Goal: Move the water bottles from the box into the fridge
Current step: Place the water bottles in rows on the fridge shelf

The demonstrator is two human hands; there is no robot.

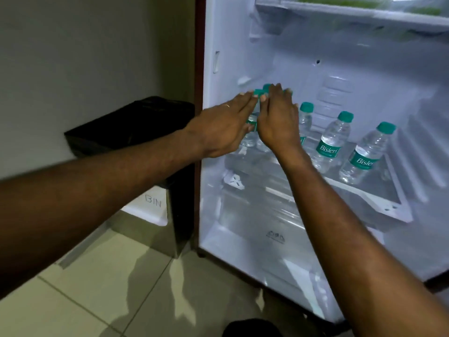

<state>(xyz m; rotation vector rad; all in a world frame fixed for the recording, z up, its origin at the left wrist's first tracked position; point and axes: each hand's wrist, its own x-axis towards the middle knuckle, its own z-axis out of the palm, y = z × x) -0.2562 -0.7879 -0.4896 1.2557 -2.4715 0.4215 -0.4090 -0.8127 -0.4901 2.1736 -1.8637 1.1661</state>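
Inside the open fridge [216, 147], three small water bottles with green caps and green labels stand upright in a row on the glass shelf [379, 198]: one [305, 120], a second [332, 139] and a third [369, 154]. At the shelf's left end stands a tight group of bottles [252, 132], mostly hidden by my hands. My left hand [223, 125] lies flat against the group's left side, fingers straight. My right hand [277, 117] lies flat against its front and right side. Neither hand curls around a bottle. The box is out of view.
A black bin [136, 122] lined with a bag and labelled "BIN" stands against the wall just left of the fridge. A larger clear bottle [332, 96] stands at the back of the shelf. An upper shelf [364, 13] holds green items. Below is a tiled floor [121, 288].
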